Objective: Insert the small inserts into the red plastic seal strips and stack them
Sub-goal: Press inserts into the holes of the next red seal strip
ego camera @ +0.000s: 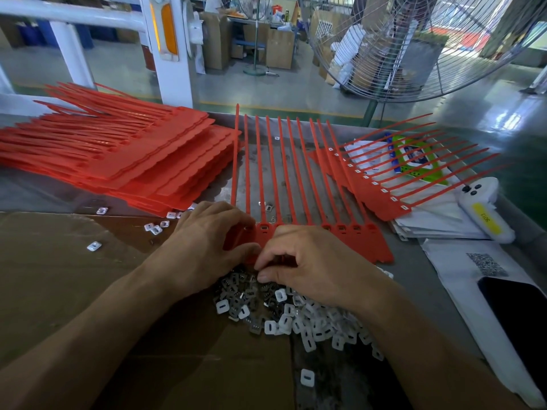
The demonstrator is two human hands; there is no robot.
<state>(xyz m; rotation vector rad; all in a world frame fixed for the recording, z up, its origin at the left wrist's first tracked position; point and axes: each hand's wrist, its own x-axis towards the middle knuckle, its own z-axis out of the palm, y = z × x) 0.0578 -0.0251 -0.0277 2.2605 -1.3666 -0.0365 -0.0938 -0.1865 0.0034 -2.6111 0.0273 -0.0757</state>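
A red seal strip sheet (pixel 296 173), with several long tails pointing away from me, lies in the middle of the table. My left hand (pixel 204 247) rests on its near left corner, thumb and fingers curled over the tab edge. My right hand (pixel 307 261) sits beside it, fingers curled down at the sheet's near edge, right above the pile of small white and grey inserts (pixel 296 315); whether it pinches an insert is hidden. At the left lies a tall stack of red sheets (pixel 118 152). Another red sheet (pixel 384 179) with white inserts in its slots lies at the right.
Flattened cardboard (pixel 74 291) covers the near left of the table, with stray inserts (pixel 154 227) on it. Papers (pixel 438 214), a white device with a yellow label (pixel 485 208) and a dark phone (pixel 518 321) lie at the right. A large fan (pixel 414 48) stands beyond the table.
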